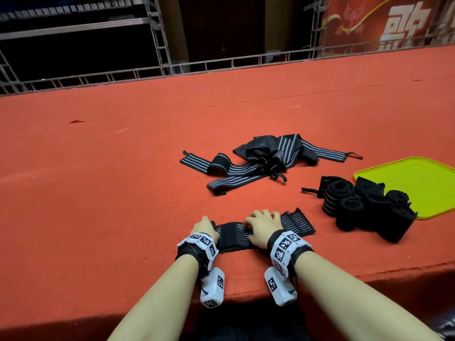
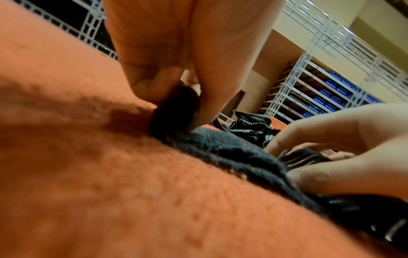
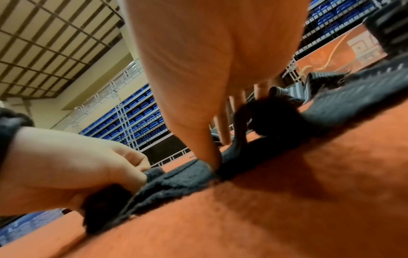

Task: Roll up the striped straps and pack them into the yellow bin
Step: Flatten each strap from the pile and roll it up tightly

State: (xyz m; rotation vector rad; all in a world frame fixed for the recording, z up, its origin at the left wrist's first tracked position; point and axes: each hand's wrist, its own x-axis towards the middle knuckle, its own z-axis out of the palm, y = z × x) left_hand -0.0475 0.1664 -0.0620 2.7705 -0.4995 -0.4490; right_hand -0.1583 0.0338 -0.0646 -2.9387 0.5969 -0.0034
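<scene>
A black strap with thin grey stripes (image 1: 296, 222) lies flat on the red carpet close to the table's front edge. My left hand (image 1: 206, 225) grips its left end, where the cloth is bunched into a small dark roll (image 2: 176, 111). My right hand (image 1: 262, 222) sits on the strap's middle, thumb at the near edge (image 3: 209, 157) and fingers curled over the top, pinching the cloth. A tangle of loose striped straps (image 1: 270, 158) lies farther back. Several rolled straps (image 1: 362, 207) stand against the near corner of the shallow yellow bin (image 1: 423, 180) at the right.
The red carpeted table (image 1: 110, 180) stretches wide to the left and back. Its front edge (image 1: 246, 296) runs just under my wrists. A metal truss railing (image 1: 197, 67) borders the far side.
</scene>
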